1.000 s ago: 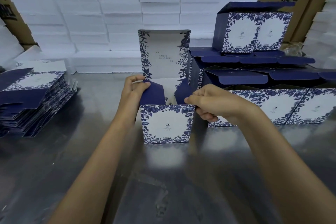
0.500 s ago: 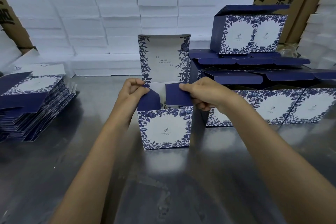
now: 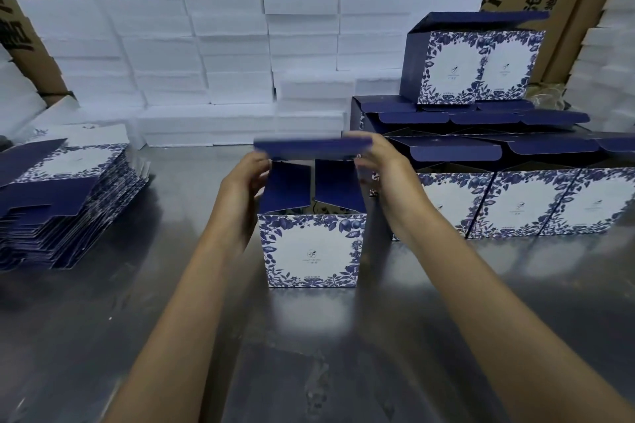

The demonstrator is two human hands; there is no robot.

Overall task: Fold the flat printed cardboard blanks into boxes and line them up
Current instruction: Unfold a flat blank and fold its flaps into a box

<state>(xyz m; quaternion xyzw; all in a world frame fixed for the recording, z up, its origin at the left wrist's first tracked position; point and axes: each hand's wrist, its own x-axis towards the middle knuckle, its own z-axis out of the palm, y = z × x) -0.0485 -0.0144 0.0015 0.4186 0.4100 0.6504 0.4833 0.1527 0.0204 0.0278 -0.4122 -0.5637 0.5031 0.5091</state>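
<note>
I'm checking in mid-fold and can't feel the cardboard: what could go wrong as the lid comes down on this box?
1. The two side flaps stand up, not tucked; the blurred lid may catch and crease them.
2. Both the left hand and right hand are up at the lid, so nothing steadies the box; it could slide on the smooth metal table.
3. The right arm passes close to the finished row and might nudge it out of line.

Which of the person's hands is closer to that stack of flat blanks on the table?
Left. The left hand is at the left end of the box's lid, on the side facing the stack of flat blanks. The right hand is at the lid's far end, beside the finished boxes.
</note>
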